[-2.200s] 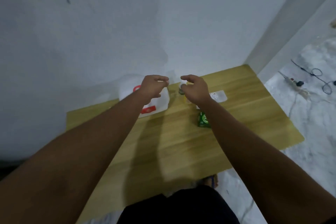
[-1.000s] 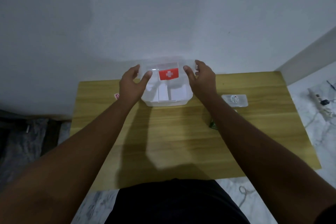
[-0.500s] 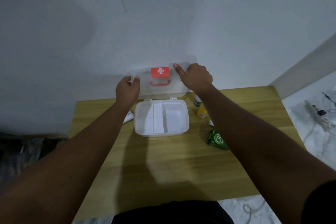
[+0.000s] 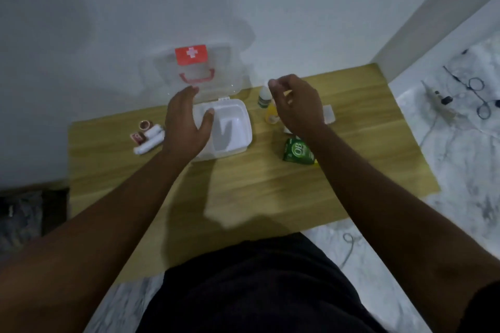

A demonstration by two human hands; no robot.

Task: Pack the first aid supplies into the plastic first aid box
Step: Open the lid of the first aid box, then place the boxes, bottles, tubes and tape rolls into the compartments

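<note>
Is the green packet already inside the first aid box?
No, the green packet lies on the table to the right of the open first aid box.

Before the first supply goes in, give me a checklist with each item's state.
1. Clear lid of the white plastic first aid box open, leaning back at the wall: ok.
2. Box interior free of supplies: ok where visible; left hand covers part.
3. Both hands empty: left ok; right hand cannot tell.
4. White bandage rolls within reach left of box: ok.
5. Green packet and yellow bottle on the wooden table right of box: ok.
</note>
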